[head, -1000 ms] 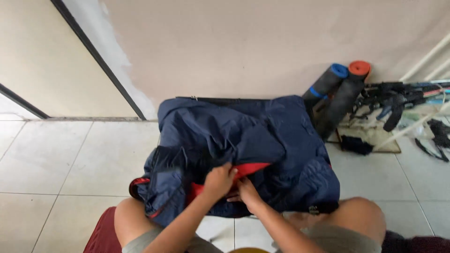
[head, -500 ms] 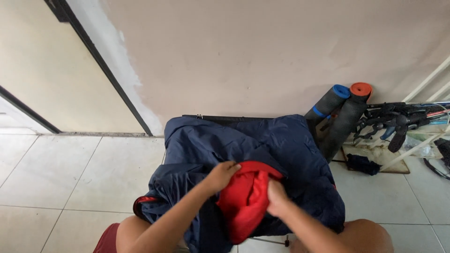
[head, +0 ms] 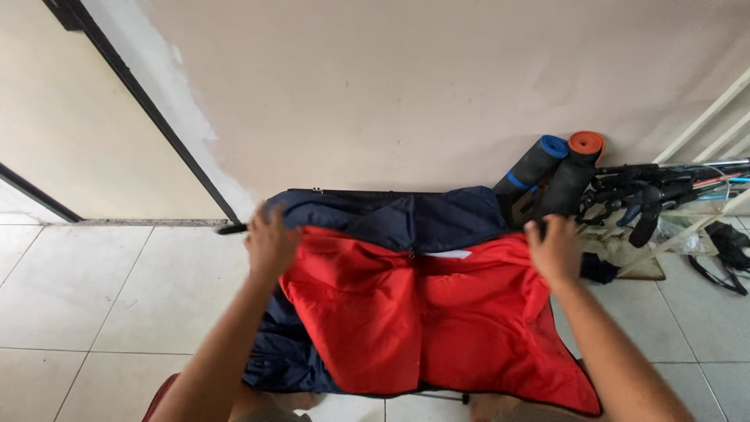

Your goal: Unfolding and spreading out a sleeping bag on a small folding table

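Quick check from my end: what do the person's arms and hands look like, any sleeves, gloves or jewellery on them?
Both forearms are bare, with no sleeves in view. The left hand and right hand wear no gloves. No watch, bracelet or ring shows on the wrists and fingers visible from this head view.

The spread jacket is hiding whatever is supporting it — only a thin dark edge is showing along the wall. Its lower hem is running off the bottom edge, where both forearms are cut off too. The left hand is blurring, and the tangled gear at right is staying too small to identify.
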